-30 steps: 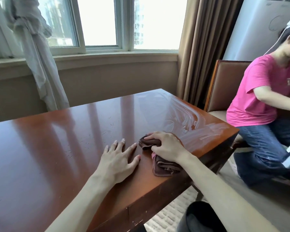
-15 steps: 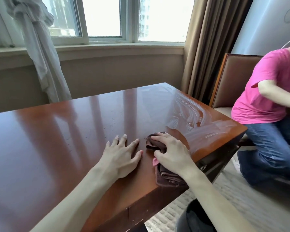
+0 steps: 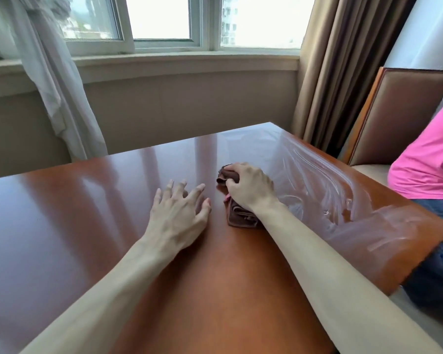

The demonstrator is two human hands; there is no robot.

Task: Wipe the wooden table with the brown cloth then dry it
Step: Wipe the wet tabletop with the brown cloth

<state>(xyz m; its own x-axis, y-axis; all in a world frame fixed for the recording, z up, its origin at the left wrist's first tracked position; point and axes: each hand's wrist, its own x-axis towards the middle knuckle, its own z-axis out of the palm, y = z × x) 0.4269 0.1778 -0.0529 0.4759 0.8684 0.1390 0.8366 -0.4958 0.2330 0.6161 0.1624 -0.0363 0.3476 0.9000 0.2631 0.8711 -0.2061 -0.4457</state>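
A brown cloth [image 3: 237, 213] is gripped on the table [image 3: 69, 208] by the right hand [image 3: 250, 186].

The cloth is bunched under curled fingers, toward the table's right edge and short of its far right corner. The left hand [image 3: 178, 215] is laid just left of it, fingers spread and fingertips on the wood. Wet streaks [image 3: 325, 180] are seen between the cloth and the right edge. A chair [image 3: 404, 113] and a person in pink [image 3: 432, 164] are beside that edge.
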